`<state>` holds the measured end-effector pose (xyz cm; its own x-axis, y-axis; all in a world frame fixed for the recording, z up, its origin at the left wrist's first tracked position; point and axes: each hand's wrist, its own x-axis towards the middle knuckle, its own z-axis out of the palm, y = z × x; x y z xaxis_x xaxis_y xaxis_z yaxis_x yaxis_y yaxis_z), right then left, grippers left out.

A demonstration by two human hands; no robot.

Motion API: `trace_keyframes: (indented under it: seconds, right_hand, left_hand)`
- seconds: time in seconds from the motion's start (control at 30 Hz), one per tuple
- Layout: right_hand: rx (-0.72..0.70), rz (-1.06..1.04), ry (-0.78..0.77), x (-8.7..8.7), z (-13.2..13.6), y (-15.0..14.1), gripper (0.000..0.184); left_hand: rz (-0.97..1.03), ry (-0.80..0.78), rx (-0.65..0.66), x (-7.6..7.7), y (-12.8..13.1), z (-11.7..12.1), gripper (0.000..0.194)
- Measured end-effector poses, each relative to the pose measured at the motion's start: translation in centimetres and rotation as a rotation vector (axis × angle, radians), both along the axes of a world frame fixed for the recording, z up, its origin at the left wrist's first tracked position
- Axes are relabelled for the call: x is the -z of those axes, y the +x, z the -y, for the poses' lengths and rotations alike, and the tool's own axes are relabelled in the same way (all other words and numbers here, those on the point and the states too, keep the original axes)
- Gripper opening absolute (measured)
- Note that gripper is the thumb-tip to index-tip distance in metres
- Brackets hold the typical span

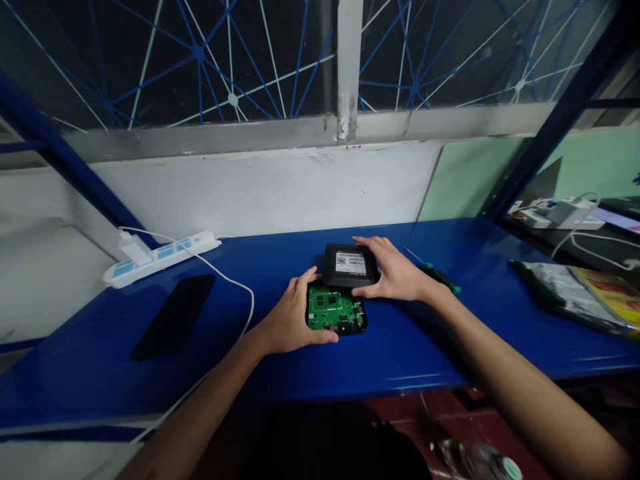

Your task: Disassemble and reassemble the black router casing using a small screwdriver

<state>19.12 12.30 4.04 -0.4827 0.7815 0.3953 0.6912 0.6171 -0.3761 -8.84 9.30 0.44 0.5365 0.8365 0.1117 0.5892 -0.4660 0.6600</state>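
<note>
A small black case half with a green circuit board in it lies on the blue table. My left hand wraps round its left side, thumb at the near edge and fingers at the far edge. Above and partly over the board's far part is a black cover with a white printed label facing up. My right hand grips this cover from the right, fingers on the far edge and thumb on the near one. Just right of that hand lies a screwdriver with a green and black handle, its shaft pointing to the back left.
On the left are a white power strip with a plugged-in charger, its white cable, and a black phone. A shiny packet lies at the right. Blue frame posts flank the blue table. A plastic bottle stands below.
</note>
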Motion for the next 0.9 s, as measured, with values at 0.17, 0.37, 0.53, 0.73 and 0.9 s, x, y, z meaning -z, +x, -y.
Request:
trace_keyframes:
  seconds: [0.17, 0.37, 0.53, 0.73, 0.9]
  right_hand:
    - [0.038, 0.024, 0.039, 0.6, -0.6, 0.5, 0.104]
    - [0.026, 0.034, 0.022, 1.1, -0.6, -0.1, 0.107]
    - [0.006, 0.03, -0.011, 1.4, -0.3, -0.7, 0.112]
    - [-0.028, 0.045, -0.023, 1.4, -0.1, -1.2, 0.113]
    - [-0.068, 0.038, -0.003, 1.7, -0.1, -1.4, 0.115]
  left_hand:
    - [-0.11, 0.049, 0.007, -0.8, 0.0, 0.2, 0.125]
    - [-0.294, -0.08, -0.082, -3.7, -3.1, 0.9, 0.123]
    - [-0.362, -0.118, -0.114, -5.3, -7.1, 0.9, 0.127]
    - [-0.294, -0.155, -0.104, -5.9, -6.9, 0.8, 0.118]
    - [-0.266, -0.108, -0.048, -6.1, -1.5, -0.2, 0.117]
